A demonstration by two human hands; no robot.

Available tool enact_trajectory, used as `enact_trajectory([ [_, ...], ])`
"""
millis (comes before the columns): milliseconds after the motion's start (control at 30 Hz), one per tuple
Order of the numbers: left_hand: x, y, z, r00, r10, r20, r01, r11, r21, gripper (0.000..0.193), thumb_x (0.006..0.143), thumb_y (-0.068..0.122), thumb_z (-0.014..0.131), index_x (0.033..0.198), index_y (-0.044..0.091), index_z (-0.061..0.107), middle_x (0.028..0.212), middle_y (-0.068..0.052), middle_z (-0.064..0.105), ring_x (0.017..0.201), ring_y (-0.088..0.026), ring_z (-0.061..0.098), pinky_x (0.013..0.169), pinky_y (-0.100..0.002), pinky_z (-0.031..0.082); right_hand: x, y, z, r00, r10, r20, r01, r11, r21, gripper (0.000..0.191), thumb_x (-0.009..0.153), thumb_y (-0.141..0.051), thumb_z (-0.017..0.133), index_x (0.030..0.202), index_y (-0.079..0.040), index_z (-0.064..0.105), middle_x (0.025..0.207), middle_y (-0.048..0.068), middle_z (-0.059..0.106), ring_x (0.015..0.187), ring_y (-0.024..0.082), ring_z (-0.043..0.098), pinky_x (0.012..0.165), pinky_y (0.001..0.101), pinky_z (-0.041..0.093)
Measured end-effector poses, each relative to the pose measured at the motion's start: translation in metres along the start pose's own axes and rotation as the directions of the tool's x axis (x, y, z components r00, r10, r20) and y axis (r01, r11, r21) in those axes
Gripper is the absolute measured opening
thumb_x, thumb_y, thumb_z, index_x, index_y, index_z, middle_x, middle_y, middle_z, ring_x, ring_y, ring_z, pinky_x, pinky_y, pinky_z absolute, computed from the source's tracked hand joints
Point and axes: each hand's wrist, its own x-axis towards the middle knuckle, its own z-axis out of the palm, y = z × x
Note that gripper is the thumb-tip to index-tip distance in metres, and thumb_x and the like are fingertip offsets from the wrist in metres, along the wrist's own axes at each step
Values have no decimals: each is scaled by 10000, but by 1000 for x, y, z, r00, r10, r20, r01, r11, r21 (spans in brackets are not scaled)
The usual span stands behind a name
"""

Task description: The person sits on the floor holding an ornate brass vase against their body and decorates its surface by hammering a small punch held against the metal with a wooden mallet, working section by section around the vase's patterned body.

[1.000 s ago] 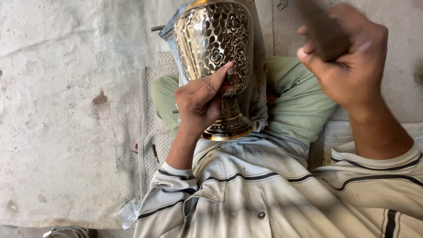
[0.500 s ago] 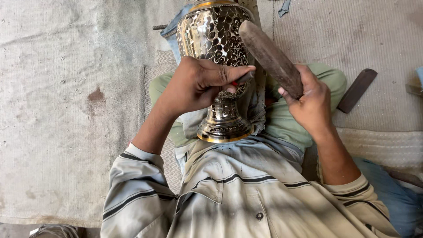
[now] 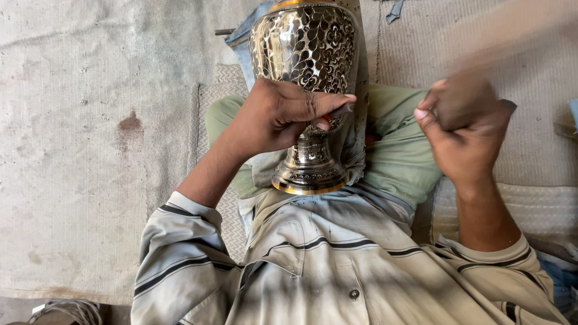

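Note:
A shiny metal vase (image 3: pixel 307 42) with dark engraved flower patterns lies on my lap, its round foot toward me. My left hand (image 3: pixel 280 114) rests against its lower body, just above the stem. It pinches a thin dark chisel (image 3: pixel 340 110) whose tip touches the metal. My right hand (image 3: pixel 463 135) is to the right of the vase, fist closed on the handle of a wooden mallet (image 3: pixel 481 60). The mallet is raised and blurred by motion. A grey cloth (image 3: pixel 356 144) lies between the vase and my green trousers (image 3: pixel 397 150).
I sit on a pale woven mat (image 3: pixel 530 156) over a stained concrete floor (image 3: pixel 72 150). A scrap of grey cloth (image 3: pixel 394 11) lies at the top, and a dark object (image 3: pixel 566 129) shows at the right edge.
Half a second ago the mallet was down near the chisel at the vase. Now my right hand has swung it back up and to the right. My left hand keeps the chisel on the vase.

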Motion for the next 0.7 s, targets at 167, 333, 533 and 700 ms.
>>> enact_trajectory([
  [167,0,-2,0,998,-49,34,50,999,-18,537,786,-22,825,1293,126,731,897,-58,755,794,-213,746,741,-344,594,-12,9,1,994,95,-51,-92,994,58,271,938,91,770,1155,-6,640,1020,70,705,897,118,691,802,257,578],
  [333,2,-3,-3,999,33,42,-32,999,-34,590,780,-104,719,1314,147,706,1011,-41,777,898,-206,773,833,-320,623,-17,14,4,996,-71,-45,65,992,-112,255,956,163,785,1134,50,642,1074,142,697,968,194,674,852,300,545],
  [533,3,-7,-3,996,53,75,-49,998,-50,634,731,-107,724,1318,131,710,946,-29,766,885,-218,761,832,-321,618,-26,15,9,995,10,-98,-19,996,-82,262,940,134,800,1137,42,655,1034,113,694,941,158,678,845,278,547],
  [700,6,-6,-3,993,86,75,-86,996,-8,590,704,-82,753,1242,156,715,944,-33,771,880,-228,750,810,-323,605,-30,13,12,997,-64,-45,55,981,-185,267,917,166,779,1133,78,647,1049,150,693,969,194,677,870,321,552],
])
